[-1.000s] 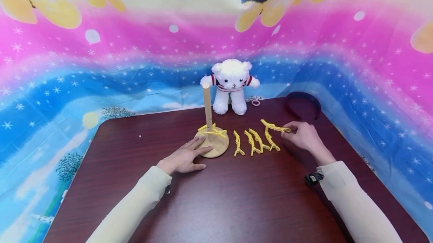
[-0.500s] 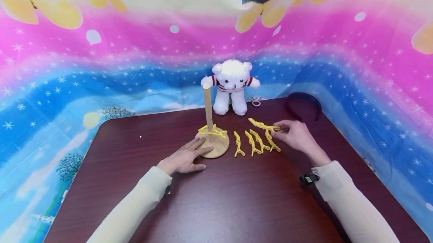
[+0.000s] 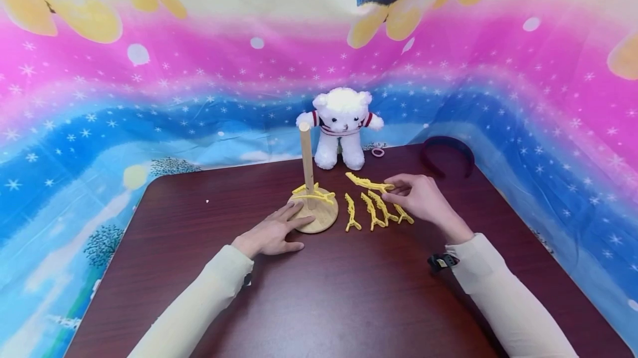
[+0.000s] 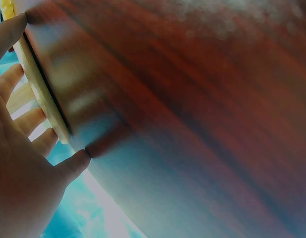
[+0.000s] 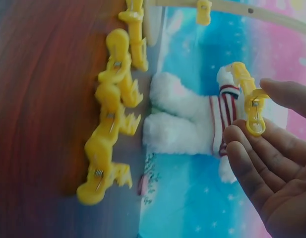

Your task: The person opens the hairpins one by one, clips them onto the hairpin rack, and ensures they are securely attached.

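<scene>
Right hand (image 3: 425, 201): its grip is grasping; the thumb and the fingers pinch the held clip (image 3: 369, 183).
Held clip: it is yellow and long, and it is lifted above the bench (image 3: 349, 291), just beyond the lying clips; its free end points to the left, in the direction of the stand.
Lying clips: four of the same yellow kind are on the bench, between the stand and the right hand. The leftmost clip (image 3: 351, 212) is a little apart; the second clip (image 3: 370, 212) and the third clip (image 3: 381, 206) are close together; the fourth clip (image 3: 406, 215) is partly hidden by the hand.
Left hand (image 3: 269, 233): its grip is released; the fingers are spread and rest on the round base (image 3: 324, 219).
Stand: a wooden post (image 3: 306, 161) is upright on this base; yellow pieces (image 3: 326, 197) are around its lower part, but how many I cannot tell.
Behind: a white toy bear (image 3: 341, 125) stands at the far edge, with a pink ring (image 3: 377, 152) near its foot.
Far right: a dark red headband (image 3: 469, 161).
</scene>
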Motion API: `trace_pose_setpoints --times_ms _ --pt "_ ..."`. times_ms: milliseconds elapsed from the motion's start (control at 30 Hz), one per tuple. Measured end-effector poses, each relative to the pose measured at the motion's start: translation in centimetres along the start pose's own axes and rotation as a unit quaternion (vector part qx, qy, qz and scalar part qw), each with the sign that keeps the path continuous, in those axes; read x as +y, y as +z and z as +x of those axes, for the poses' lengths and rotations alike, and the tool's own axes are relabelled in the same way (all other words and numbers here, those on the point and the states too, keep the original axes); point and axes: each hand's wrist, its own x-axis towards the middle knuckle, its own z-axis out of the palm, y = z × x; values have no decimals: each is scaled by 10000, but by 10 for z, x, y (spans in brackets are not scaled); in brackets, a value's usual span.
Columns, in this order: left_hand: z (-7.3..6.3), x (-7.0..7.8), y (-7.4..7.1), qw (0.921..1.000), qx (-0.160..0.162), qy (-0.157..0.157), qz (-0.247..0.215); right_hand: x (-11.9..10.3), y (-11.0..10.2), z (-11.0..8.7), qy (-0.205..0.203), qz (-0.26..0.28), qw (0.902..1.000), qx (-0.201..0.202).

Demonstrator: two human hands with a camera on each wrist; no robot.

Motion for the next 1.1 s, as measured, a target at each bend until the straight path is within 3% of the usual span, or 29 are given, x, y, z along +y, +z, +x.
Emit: trace_pose_setpoints --times_ms 433,1100 --pt "0 -1 1 10000 23 5 -3 -34 12 6 -472 -207 9983 -267" --pt "1 0 1 10000 -15 -67 11 -61 37 26 -1073 -353 9929 -364"
